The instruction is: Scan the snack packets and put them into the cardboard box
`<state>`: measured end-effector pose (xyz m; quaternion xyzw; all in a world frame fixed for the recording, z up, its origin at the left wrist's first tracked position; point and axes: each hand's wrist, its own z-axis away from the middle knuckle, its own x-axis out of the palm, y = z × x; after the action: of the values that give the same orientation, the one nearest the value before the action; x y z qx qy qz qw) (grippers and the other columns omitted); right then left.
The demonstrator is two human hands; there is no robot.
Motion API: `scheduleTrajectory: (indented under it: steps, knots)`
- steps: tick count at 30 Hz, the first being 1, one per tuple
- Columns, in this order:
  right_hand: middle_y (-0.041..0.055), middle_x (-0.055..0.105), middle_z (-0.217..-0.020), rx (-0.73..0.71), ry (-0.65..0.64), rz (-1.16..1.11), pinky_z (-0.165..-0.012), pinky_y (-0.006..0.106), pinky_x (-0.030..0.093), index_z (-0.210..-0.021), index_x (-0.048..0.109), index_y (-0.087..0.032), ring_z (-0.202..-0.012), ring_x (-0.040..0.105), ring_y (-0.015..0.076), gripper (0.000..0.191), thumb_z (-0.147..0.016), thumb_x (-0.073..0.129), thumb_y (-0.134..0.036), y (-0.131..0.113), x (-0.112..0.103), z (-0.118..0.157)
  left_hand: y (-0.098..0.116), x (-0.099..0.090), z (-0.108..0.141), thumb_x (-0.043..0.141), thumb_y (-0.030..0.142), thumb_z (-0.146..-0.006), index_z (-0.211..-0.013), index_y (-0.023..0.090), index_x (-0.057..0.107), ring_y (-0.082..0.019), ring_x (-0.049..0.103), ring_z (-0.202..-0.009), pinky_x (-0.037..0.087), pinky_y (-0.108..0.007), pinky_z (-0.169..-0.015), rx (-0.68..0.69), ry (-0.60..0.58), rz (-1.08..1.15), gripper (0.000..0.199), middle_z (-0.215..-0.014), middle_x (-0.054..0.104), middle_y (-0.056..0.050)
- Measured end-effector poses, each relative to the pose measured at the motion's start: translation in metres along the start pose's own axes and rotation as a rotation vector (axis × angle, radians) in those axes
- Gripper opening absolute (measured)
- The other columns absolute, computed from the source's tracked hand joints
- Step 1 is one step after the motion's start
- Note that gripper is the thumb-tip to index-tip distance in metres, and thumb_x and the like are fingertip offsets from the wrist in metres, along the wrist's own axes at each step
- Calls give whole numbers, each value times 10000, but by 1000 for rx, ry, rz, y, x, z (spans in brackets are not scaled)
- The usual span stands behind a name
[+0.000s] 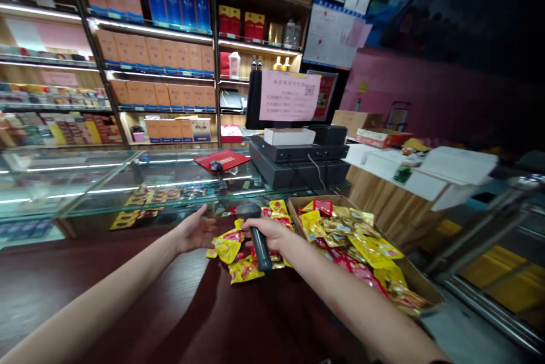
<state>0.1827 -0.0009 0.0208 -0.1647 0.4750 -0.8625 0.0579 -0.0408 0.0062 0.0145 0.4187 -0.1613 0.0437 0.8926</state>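
1. I count one dark handheld scanner (261, 253), two hands and one open box (294, 216) at the worktop's (179, 284) right edge; the packets (227, 249) overlap too much to count.
2. The right hand (273, 233) grips the scanner over packets near the far edge; the left hand (193, 233), fingers spread, is beside them.
3. One pink sheet's (281, 97) writing is too blurred to read.

Black handheld scanner (260, 247), handle slanting; yellow and red packets (227, 249) heaped beneath.

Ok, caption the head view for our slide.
Right hand holds a black handheld device over colourful packets, left hand open beside them.
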Motion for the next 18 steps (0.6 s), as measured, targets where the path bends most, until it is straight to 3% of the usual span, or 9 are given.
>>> scheduleTrajectory:
  steps: [5,9,14,18]
  knots:
    - [-21,565,-541,20,88,55,-473,209,476,-739,577,-143,-474,548,101,95,-664,592,-88,28,22,-8,-19,-32,-7,359,581,-839,-1107,153,532,-288,373,-1252,399,-420,-907,15,151,-172,534,-1325,454,-148]
    - [-22,544,-506,75,174,98,-413,207,438,-718,559,-142,-419,522,103,66,-671,590,-107,46,24,-6,-33,-39,-19,354,547,-859,-1084,169,526,-256,412,-1229,421,-371,-872,-6,187,-198,473,-1350,447,-137]
    - [-7,583,-577,79,137,30,-543,230,516,-775,563,-144,-535,597,114,125,-666,603,-98,56,22,-9,-42,-36,-30,441,525,-833,-1108,176,492,-220,597,-942,494,-317,-722,-29,157,-115,448,-1203,540,-133]
    - [-26,553,-581,65,145,21,-584,305,550,-797,553,-156,-512,576,115,171,-649,616,-99,56,21,-10,-52,-32,-33,533,522,-783,-1049,197,512,-184,630,-753,510,-303,-654,-90,60,-147,420,-1001,605,-78]
